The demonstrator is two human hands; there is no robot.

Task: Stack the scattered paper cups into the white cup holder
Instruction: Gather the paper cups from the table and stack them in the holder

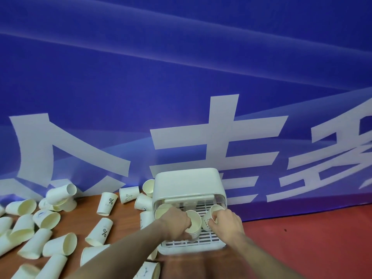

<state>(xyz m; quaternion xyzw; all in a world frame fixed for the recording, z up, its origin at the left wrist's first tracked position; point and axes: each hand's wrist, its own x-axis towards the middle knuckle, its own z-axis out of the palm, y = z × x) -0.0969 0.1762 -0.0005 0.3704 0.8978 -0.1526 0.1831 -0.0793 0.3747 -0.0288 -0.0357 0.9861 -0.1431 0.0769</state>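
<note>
1. L hand point(177, 223): fingers curled on rim of a cup point(193, 222), upright on the holder point(187, 190) grid.
2. R hand point(226, 222): fingers pinch a 2nd cup point(213, 215), tilted, over grid's right side.
3. A 3rd cup point(161, 211) sits inside, at left. Est. approx. 3 cups in or at holder; no real stack visible yet.
4. Left to do: most of job. Many loose cups point(60, 243) lie on table point(124, 210), left of holder, mostly on their sides.
</note>
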